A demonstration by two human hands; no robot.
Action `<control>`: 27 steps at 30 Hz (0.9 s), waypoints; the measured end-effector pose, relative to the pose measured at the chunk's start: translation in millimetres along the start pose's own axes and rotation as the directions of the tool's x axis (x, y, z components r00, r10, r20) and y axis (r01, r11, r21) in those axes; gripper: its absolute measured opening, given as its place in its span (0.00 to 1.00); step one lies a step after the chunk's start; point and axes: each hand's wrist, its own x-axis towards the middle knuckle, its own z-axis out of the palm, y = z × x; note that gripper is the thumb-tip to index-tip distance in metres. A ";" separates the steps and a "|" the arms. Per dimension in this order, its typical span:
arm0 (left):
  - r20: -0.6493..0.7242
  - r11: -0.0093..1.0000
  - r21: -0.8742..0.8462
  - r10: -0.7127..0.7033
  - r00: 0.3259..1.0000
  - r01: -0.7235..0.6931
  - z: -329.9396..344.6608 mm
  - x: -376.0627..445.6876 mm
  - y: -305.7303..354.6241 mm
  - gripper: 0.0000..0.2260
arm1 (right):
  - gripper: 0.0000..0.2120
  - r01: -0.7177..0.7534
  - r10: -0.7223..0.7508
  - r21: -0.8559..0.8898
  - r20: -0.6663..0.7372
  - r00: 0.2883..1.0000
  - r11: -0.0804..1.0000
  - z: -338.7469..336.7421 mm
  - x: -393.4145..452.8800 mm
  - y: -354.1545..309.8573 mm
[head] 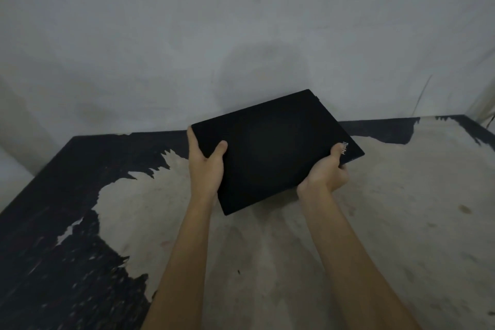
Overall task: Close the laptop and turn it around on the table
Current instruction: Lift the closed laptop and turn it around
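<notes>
Two bare forearms nearest the lens, entering from 6 o'clock and reaching forward over the table. Left hand clamped on the laptop at its 9 o'clock edge: thumb flat on the lid, fingers wrapped along the side and underneath. Right hand clamped on the corner at 4 o'clock: thumb on top beside the pale logo, fingers curled below. Laptop shut, black, lid upward, skewed so that one corner points to 12 o'clock toward the wall and another to 6 o'clock toward the wearer. Position: centre of view, over the far middle of the table. Contact with the tabletop: cannot tell; far corner appears raised against the wall. Table surface worn, black coating remaining at 9 o'clock and along the far edge, pale bare patches from centre to 3 o'clock. Wall plain, grey, stained, with a soft round shadow behind the laptop.
</notes>
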 end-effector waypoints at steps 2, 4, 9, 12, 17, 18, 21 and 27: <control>0.019 1.000 -0.025 0.003 1.000 -0.003 4.8 -3.8 -2.1 0.38 | 0.15 0.016 -0.016 0.008 -0.003 1.000 1.000 0.2 2.7 -2.8; 0.016 0.999 -0.045 0.006 1.000 -0.005 5.9 -5.1 -3.1 0.37 | 0.15 0.036 -0.036 0.006 0.007 0.999 0.999 0.8 3.4 -4.6; -0.020 0.993 -0.119 0.022 1.000 -0.024 -3.0 -0.4 3.3 0.34 | 0.14 0.107 -0.107 0.005 0.124 0.987 0.994 5.2 -0.7 -7.9; -0.031 0.990 -0.138 0.017 0.999 -0.021 -15.4 6.1 7.8 0.33 | 0.12 0.142 -0.137 -0.010 0.218 0.966 0.990 6.0 0.5 -9.2; -0.021 0.987 -0.157 -0.044 0.999 0.041 -38.0 11.3 12.3 0.33 | 0.16 0.076 -0.027 -0.087 0.464 0.886 0.993 -6.2 14.0 -22.3; -0.015 0.986 -0.155 -0.057 0.998 0.054 -43.4 13.2 13.3 0.33 | 0.14 0.087 -0.012 -0.113 0.540 0.841 0.990 -10.3 20.0 -26.4; 0.008 0.987 -0.129 -0.096 0.995 0.096 -59.3 20.4 14.3 0.33 | 0.14 0.088 0.038 -0.142 0.702 0.711 0.986 -23.1 33.0 -38.3; 0.084 0.996 -0.014 -0.089 0.992 0.091 -84.3 25.7 10.2 0.33 | 0.24 0.155 0.199 -0.322 0.829 0.523 0.934 -34.9 50.1 -50.6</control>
